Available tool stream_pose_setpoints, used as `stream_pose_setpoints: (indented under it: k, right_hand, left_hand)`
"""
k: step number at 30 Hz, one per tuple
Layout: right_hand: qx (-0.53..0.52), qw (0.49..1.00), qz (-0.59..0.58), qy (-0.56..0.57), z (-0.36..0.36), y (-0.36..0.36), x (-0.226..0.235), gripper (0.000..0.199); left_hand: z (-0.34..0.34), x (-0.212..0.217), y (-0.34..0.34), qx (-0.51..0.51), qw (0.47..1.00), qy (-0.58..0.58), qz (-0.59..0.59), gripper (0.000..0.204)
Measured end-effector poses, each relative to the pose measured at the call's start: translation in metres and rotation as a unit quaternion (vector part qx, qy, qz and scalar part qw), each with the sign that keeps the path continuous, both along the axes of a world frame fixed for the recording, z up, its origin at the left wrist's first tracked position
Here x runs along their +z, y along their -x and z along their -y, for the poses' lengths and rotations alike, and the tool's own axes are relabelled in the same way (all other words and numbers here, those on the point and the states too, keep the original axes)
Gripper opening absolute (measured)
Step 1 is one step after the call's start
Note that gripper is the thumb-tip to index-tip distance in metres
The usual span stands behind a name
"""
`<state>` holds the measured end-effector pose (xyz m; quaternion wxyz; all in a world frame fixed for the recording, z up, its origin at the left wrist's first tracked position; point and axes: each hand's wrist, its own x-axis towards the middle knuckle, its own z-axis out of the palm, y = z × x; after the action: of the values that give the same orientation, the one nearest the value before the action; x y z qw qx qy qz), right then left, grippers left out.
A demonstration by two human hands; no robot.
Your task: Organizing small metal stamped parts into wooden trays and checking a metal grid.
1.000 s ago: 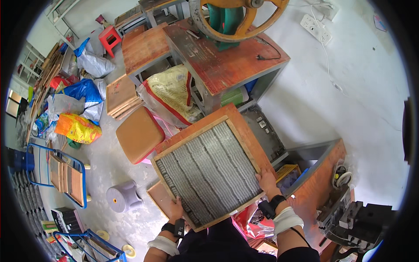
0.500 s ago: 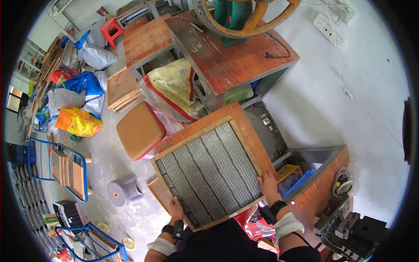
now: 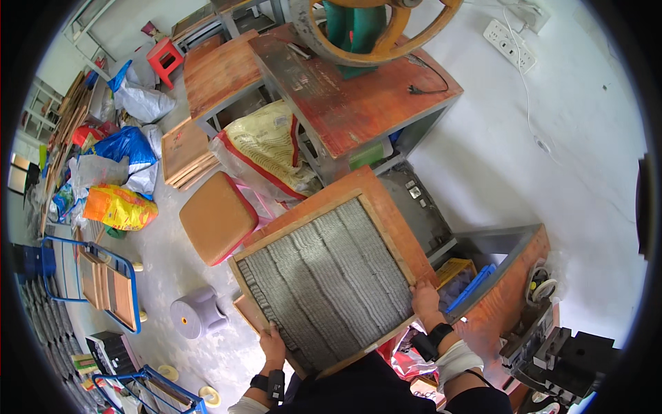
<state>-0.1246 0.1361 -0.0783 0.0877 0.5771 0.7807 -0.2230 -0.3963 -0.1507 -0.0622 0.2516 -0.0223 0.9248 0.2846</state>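
A square wooden-framed tray (image 3: 387,237) is before me, tilted in view, filled with long packed rows of small grey metal-looking pieces (image 3: 324,276). My left hand (image 3: 272,347) grips its left side near the lower corner, thumb on the rim and the other fingers hidden. At the right corner, my right hand (image 3: 425,299) is closed on the frame. Under the far part of the tray lies a reddish wooden tabletop (image 3: 365,181); whether the tray rests on it or is just above cannot be made out.
A brown-seated chair (image 3: 217,217) and a grey plastic stool (image 3: 198,312) stand to the left. Ahead is a red-topped desk (image 3: 352,103) bearing a large handwheel (image 3: 393,50). Blue trolleys (image 3: 131,290) are farther left. A black-and-grey machine (image 3: 565,362) is at right.
The tray has come slightly nearer to my body, its near edge lower in view. Both hands have moved with it, keeping their grip. My view has shifted a little to the right.
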Motion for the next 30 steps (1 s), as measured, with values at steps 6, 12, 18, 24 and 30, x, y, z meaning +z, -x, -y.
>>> stream_pose_setpoints:
  k: [6,12,18,24,30]
  right_hand:
    - [0.037,0.997,0.031,-0.055,0.031,0.013,0.016,0.023]
    - [0.002,0.999,0.009,-0.042,0.046,0.029,0.01,0.022]
    - [-0.017,0.999,0.004,-0.027,0.056,0.026,-0.01,0.023]
    - [-0.025,0.998,-0.022,-0.044,0.059,0.021,-0.017,0.023]
    - [-0.12,0.955,-0.263,-0.072,0.075,-0.013,-0.012,0.018]
  left_hand:
    - [0.002,-0.02,0.04,-0.063,0.996,0.037,-0.048,0.052]
    - [0.022,-0.065,0.071,-0.009,0.999,-0.037,-0.022,0.057]
    - [0.021,-0.073,0.071,-0.035,0.997,-0.065,-0.036,0.057]
    - [0.018,-0.079,0.069,-0.067,0.996,-0.037,-0.034,0.056]
    - [0.03,-0.083,0.08,-0.077,0.994,-0.052,-0.051,0.056]
